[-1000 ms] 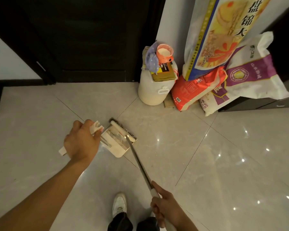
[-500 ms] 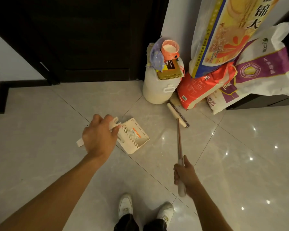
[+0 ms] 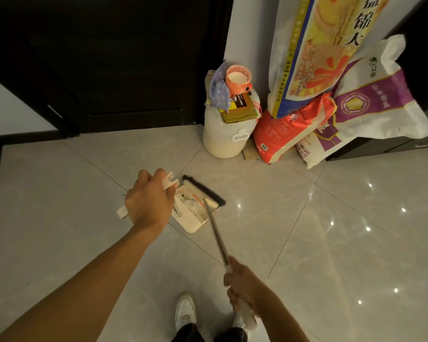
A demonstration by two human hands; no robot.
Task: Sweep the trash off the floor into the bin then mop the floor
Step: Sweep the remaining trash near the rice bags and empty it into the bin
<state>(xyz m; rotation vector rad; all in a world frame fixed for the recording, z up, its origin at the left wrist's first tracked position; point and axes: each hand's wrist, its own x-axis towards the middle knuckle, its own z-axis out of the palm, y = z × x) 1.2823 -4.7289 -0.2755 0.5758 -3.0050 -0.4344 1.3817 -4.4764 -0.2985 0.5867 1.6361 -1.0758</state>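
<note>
A tall yellow-and-blue sack [image 3: 319,45] leans on the wall far beyond both hands. A white-and-purple sack [image 3: 381,104] and a red sack [image 3: 287,129] are slumped at its foot, and none of the three shows its contents. Just left of them, straight ahead of the left hand [image 3: 150,201], stands a white plastic drum [image 3: 227,137]. Its top is stacked with a cardboard packet [image 3: 240,109], a spotted cloth [image 3: 219,91] and an orange cup [image 3: 237,81] filled with something white. What the drum itself holds cannot be seen. On the pale tiled floor [image 3: 331,230] the cream dustpan [image 3: 190,215] lies just to the right of the left hand. That hand's fingers are wrapped round the pan's white handle, whose end pokes out on the hand's other side. Inside the pan sit pale scraps and an orange sliver of trash [image 3: 193,206]. The broom [image 3: 203,191] has its dark bristles laid across the pan's far edge, just beyond the left hand's knuckles. Its metal shaft slants back over the pan to the right hand [image 3: 245,285], which is clenched round the grip. That hand is close to the person's body, above a white shoe [image 3: 184,311].
</note>
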